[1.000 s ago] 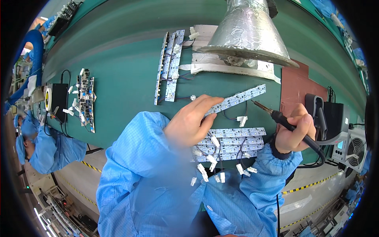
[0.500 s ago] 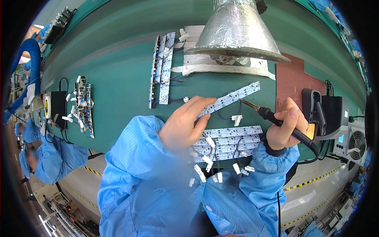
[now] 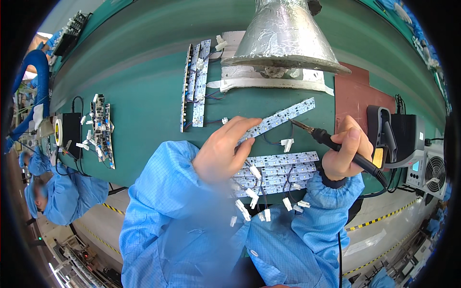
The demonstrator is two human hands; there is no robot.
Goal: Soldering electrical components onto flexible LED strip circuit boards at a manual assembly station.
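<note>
My left hand (image 3: 224, 149) grips the near end of a white LED circuit board strip (image 3: 288, 115), fingers on one side and thumb on the other. The strip slants up to the right. In my right hand (image 3: 349, 150) is a black-handled soldering iron (image 3: 326, 138), held like a pen. Its tip points left, close to the strip's lower edge; whether they touch I cannot tell. A white connector (image 3: 287, 144) on dark wires hangs from the strip. Just nearer to me, several more LED strips (image 3: 276, 168) lie stacked, with wired white connectors along them.
A foil-covered fume hood (image 3: 288, 41) stands at the back. Left of it lie several upright-placed strips (image 3: 200, 86). Farther left sits a cluster of boards with connectors (image 3: 102, 129). At right are a soldering iron holder (image 3: 382, 129), yellow sponge (image 3: 379, 156) and reddish mat (image 3: 355, 96).
Almost nothing differs. The whole view has shifted very slightly, while both hands, the strip and the soldering iron keep nearly the same places.
</note>
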